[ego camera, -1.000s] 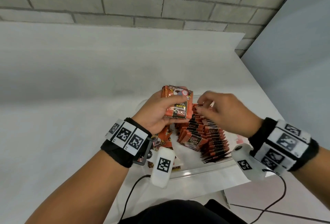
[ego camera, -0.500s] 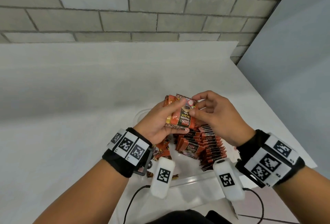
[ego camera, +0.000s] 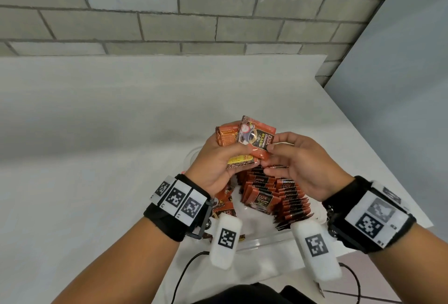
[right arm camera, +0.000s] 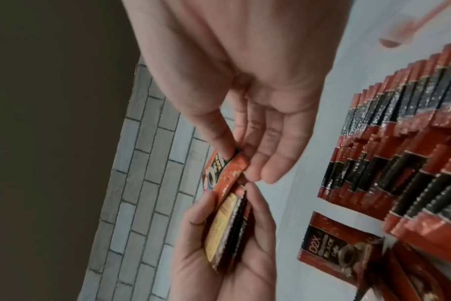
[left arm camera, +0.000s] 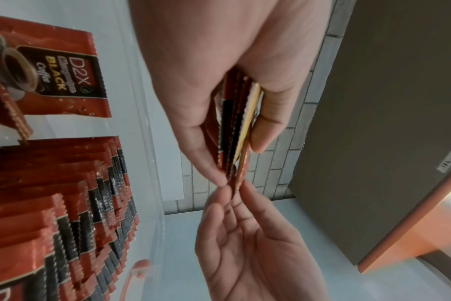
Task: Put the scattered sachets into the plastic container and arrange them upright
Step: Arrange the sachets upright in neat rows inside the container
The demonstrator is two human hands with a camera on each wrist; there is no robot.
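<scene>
Now | left hand (ego camera: 219,162) grips small stack of sachets (ego camera: 244,145) | right hand (ego camera: 300,163) pinches top sachet's corner | above container (ego camera: 257,243) holding upright rows.

Soft, even, rather cool light fills the head view, with no hard shadows on the white tabletop (ego camera: 101,182); only a faint grey band of shade crosses it. The grey brick wall (ego camera: 194,5) bows at the frame edges from the wide lens. Both wrist views are dimmer and grainier, with strong stretching toward the corners. In the left wrist view the near palm is soft and washed out, while the glossy red-and-black foil sachets (left arm camera: 65,213) catch small speckled highlights. The right wrist view is blurred overall, worst at its lower right corner.
</scene>
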